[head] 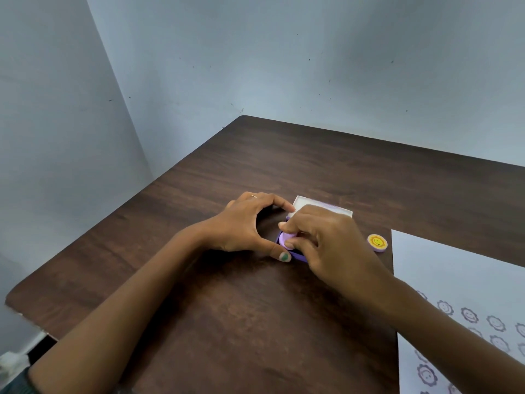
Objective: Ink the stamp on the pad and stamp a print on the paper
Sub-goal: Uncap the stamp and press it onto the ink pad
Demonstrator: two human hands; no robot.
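Note:
A round lilac stamp [286, 239] sits pressed down in the purple ink pad [299, 256], whose pale lid [301, 201] stands open behind. My right hand [326, 245] grips the stamp from above with thumb and fingers and hides most of the pad. My left hand [250, 226] holds the pad's left side, index finger at the lid corner and thumb at the near corner. The white paper [460, 280] lies at the right, with several grey sun-face prints on its near part.
A small round cap [377, 242] with a yellow smiling sun lies between the pad and the paper. The dark wooden table [227, 308] stands in a corner of blue-grey walls; its left and far edges are in view.

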